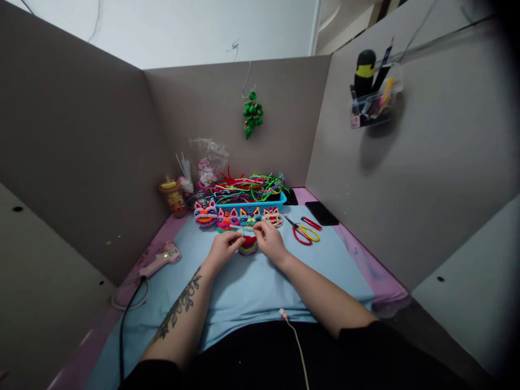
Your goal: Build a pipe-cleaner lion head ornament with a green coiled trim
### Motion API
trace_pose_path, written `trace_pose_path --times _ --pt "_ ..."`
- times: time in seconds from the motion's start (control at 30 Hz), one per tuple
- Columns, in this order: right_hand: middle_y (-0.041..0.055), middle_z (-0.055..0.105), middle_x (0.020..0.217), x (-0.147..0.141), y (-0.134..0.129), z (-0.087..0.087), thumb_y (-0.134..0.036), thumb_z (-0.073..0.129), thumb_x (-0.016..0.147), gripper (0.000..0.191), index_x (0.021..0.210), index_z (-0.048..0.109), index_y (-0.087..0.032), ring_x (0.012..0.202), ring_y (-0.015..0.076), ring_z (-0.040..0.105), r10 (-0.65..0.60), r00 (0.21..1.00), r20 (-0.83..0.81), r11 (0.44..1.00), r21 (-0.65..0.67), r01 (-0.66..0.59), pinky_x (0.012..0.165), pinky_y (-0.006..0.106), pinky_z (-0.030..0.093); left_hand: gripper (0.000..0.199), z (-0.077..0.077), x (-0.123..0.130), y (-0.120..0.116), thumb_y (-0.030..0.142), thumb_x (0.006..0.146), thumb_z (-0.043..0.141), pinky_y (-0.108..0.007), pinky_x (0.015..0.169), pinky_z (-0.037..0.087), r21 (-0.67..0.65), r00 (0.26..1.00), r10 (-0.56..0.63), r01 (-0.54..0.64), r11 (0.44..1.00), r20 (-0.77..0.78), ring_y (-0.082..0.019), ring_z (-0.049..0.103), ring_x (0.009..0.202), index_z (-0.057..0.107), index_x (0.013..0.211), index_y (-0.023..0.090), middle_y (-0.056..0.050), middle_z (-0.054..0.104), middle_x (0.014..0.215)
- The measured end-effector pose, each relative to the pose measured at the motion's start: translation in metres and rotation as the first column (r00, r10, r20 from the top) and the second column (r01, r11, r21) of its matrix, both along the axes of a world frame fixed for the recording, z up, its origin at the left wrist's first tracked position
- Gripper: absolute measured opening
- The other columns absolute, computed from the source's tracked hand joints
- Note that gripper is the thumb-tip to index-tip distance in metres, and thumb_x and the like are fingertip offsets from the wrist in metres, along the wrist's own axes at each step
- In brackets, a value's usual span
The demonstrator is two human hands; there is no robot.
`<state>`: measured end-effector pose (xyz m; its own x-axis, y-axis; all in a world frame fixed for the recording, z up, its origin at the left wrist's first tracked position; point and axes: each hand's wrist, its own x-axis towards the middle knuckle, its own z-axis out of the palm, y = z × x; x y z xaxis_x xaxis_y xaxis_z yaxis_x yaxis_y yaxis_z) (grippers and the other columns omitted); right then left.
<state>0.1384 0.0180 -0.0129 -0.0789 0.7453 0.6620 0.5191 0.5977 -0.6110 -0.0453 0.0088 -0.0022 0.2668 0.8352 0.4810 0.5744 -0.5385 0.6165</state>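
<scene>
A small rainbow-striped chenille piece with a red top (248, 246) sits low between my two hands, above the blue cloth. My left hand (224, 247) pinches at its upper left edge, fingertips closed. Just to the right, my right hand (270, 244) is closed in a pinch at a thin pale chenille stem (239, 227), which runs leftward above the piece. The exact grip of the fingertips is too small to make out. Behind the hands stand several chenille lion heads: a purple one (205, 213), a pink-orange one (227, 219), a blue one (249, 216) and a cream one (272, 217).
A blue tray (260, 206) heaped with coloured chenille stems stands at the back. Right of the hands lie pliers (305, 235), a red cutter (311, 223) and a black phone (322, 213). A pink glue gun (160, 260) with a cord lies left. Grey panels enclose three sides.
</scene>
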Motion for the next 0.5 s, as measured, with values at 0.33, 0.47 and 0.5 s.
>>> trace_pose_path --times 0.33,0.47,0.5 --pt "0.0065 0.063 0.088 0.0017 -0.0086 0.0037 -0.015 0.048 0.085 0.018 0.090 0.064 -0.022 0.072 0.0174 0.056 -0.156 0.944 0.292 0.979 0.175 0.108 0.064 0.027 0.038 0.020 0.0006 0.0001 -0.0038 0.028 0.085 0.050 -0.027 0.073 0.046 0.137 0.980 0.053 -0.027 0.990 -0.190 -0.017 0.062 0.078 0.067 0.087 0.019 -0.006 0.070 0.087" --pt "0.0078 0.063 0.087 0.0015 -0.0100 0.0047 -0.012 0.050 0.082 0.020 0.089 0.066 -0.021 0.070 0.0176 0.054 -0.186 0.895 0.406 0.971 0.217 0.103 0.063 0.029 0.034 0.021 -0.0021 -0.0005 -0.0041 0.028 0.086 0.048 -0.027 0.072 0.045 0.153 0.953 0.103 -0.060 0.986 -0.285 -0.018 0.062 0.079 0.067 0.088 0.019 -0.007 0.069 0.086" --pt "0.0080 0.063 0.087 0.0013 -0.0105 0.0058 -0.012 0.050 0.082 0.020 0.089 0.066 -0.021 0.069 0.0175 0.053 -0.188 0.886 0.423 0.969 0.227 0.097 0.063 0.029 0.034 0.021 -0.0026 -0.0008 -0.0043 0.028 0.086 0.048 -0.027 0.072 0.044 0.163 0.949 0.115 -0.069 0.984 -0.293 -0.018 0.061 0.079 0.067 0.088 0.019 -0.007 0.069 0.086"
